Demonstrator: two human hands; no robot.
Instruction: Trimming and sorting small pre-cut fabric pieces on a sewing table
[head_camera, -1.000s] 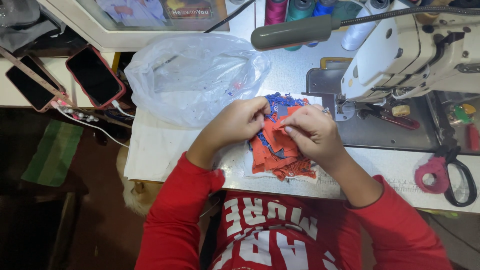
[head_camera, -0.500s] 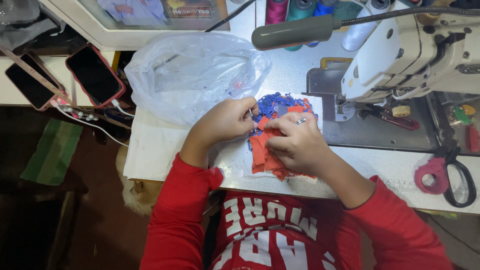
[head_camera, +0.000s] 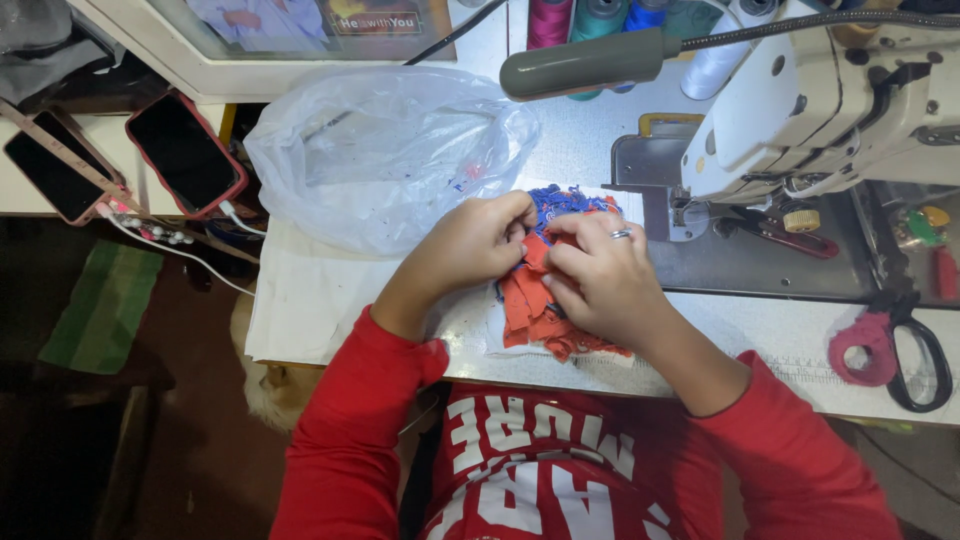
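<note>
A pile of small orange-red fabric pieces (head_camera: 528, 305) lies on the white table in front of me, with blue patterned pieces (head_camera: 563, 202) at its far end. My left hand (head_camera: 470, 243) and my right hand (head_camera: 598, 275) meet over the pile, fingertips pinching the cloth together near its top. A ring shows on my right hand. Both arms wear red sleeves. The hands hide much of the pile.
A crumpled clear plastic bag (head_camera: 385, 155) lies left of the pile. The white sewing machine (head_camera: 830, 110) with its grey lamp (head_camera: 590, 62) stands at right. Pink-handled scissors (head_camera: 890, 350) lie at the right edge. Two phones (head_camera: 185, 150) sit far left; thread cones (head_camera: 600, 15) stand behind.
Both hands have shifted slightly away from me over the pile. The left hand has closed in against the right, and the fingers now pinch the cloth nearer the blue pieces.
</note>
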